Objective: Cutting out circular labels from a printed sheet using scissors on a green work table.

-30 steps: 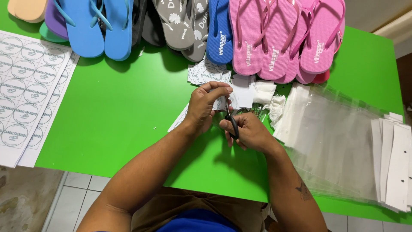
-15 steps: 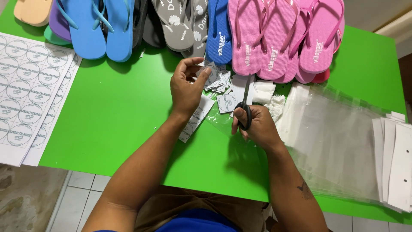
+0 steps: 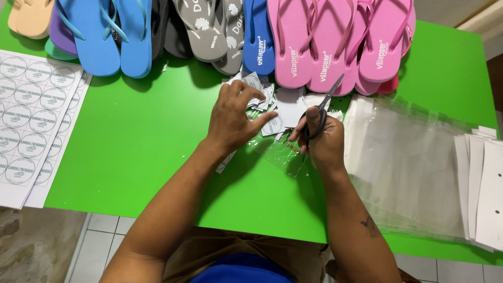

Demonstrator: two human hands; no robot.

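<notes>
From the head camera I look straight down on a bright green counter (image 3: pixel 136 136), and I place everything else against the pile of small cut paper labels (image 3: pixel 272 107) near its middle.

My left hand (image 3: pixel 233 118) rests on the left side of that pile, fingers bent and spread over the labels, thumb stretched toward one round-printed label; I cannot tell whether it pinches anything. My right hand (image 3: pixel 322 139) sits just right of the pile, clamped on black scissors (image 3: pixel 319 112) with fingers through the handles. The blades look closed and point up and away from me toward the pink sandals. A crumpled clear plastic bag (image 3: pixel 280 152) lies just below the pile, between my two hands.

Beyond the pile runs a row of flip-flops: pink ones (image 3: pixel 335 42) behind and to the right, a dark blue one (image 3: pixel 258 42) straight behind, grey ones (image 3: pixel 209 31) and light blue ones (image 3: pixel 112 36) to the left. Far left of the pile lie sheets of round stickers (image 3: pixel 31 115). Right of it lies a stack of clear bags (image 3: pixel 408 162), then white cards (image 3: pixel 484 183).
</notes>
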